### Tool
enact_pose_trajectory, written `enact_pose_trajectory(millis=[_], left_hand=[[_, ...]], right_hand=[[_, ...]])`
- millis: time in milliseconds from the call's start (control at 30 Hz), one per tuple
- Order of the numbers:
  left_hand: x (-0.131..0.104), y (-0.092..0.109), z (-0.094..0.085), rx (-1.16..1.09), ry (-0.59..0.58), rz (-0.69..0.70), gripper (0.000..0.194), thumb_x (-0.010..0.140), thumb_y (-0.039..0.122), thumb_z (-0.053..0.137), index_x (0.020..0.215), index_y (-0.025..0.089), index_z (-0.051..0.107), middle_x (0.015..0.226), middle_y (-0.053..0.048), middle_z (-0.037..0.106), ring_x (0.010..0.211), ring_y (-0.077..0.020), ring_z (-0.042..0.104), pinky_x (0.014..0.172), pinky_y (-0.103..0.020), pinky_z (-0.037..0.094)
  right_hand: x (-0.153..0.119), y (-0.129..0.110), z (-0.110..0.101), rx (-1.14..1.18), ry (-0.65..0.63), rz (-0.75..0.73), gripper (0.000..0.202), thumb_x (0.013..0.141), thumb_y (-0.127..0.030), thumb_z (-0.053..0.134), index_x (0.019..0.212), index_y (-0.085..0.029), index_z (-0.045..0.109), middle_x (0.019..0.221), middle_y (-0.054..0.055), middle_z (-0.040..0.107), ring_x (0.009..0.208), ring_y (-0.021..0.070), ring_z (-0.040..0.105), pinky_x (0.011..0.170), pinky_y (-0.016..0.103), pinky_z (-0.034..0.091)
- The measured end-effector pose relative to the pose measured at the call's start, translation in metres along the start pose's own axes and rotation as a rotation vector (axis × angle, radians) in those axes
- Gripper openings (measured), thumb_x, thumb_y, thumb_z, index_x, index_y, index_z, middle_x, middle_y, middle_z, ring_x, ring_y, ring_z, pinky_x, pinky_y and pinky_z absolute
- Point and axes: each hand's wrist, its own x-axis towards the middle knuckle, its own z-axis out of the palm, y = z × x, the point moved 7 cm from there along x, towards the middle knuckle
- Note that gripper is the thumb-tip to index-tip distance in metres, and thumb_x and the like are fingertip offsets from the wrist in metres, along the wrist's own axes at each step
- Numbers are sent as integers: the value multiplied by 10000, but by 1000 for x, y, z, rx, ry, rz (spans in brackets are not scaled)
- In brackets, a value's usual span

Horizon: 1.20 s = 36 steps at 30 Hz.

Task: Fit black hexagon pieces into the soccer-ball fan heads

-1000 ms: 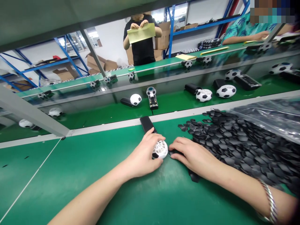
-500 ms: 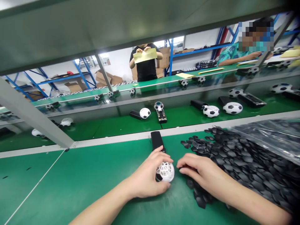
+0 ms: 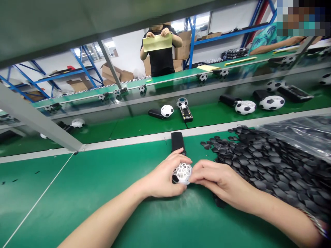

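Since half a second ago, my right hand point(image 3: 219, 181) has closed in from the pile of black pieces point(image 3: 269, 165) and its fingertips now press the white ball point(image 3: 183, 173). My left hand point(image 3: 162, 177) wraps the ball from the left, resting on the green table point(image 3: 103, 179). Its black handle point(image 3: 178, 142) points straight away from me. Right hand pinches narrowly; whether it holds a piece I cannot tell.

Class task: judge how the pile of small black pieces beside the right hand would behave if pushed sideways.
The black pieces lie loose and overlapping, so a push would probably scatter them rather than move them as one. They look thin and flat, so likely light, sliding not rolling. The green table looks smooth, which may help them slide.
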Motion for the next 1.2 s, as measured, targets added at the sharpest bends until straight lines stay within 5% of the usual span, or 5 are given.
enact_pose_trajectory(millis=[500,667,833,1033,1200], left_hand=[[4,2,4,0,154,-18,387,654,84,595,1011,194,493,1134,-57,540,1292,-215,274,1067,-377,253],[1,0,6,-8,106,-79,466,615,180,706,1033,220,504,1220,-73,428,1276,-257,262,1049,-411,259],[-3,-10,-1,35,195,-270,533,535,236,771,1012,249,533,1175,-74,332,1182,-302,313,987,-461,309],[-4,-13,-5,-106,79,-200,563,581,-4,531,1075,261,482,1166,-43,390,1135,-211,406,983,-379,332],[-4,-14,-11,-107,69,-188,569,577,-9,523,1085,245,484,1205,-50,401,1164,-209,398,1004,-373,306]], right_hand=[[8,25,-1,98,116,308,127,799,-264,561,732,-207,469,720,-24,504,641,126,500,588,239,421],[-5,49,-30,-390,56,429,204,754,-365,621,879,-217,559,897,42,567,841,231,541,673,328,438],[-13,60,-28,-528,-50,486,68,764,-166,586,814,-211,601,832,35,600,794,217,582,656,304,452],[-9,54,-26,-467,-48,457,164,765,-87,532,716,-219,616,768,6,640,746,193,606,644,276,448],[-7,49,-34,-300,39,404,270,775,-51,482,944,-207,626,929,26,656,849,174,613,752,264,461]])
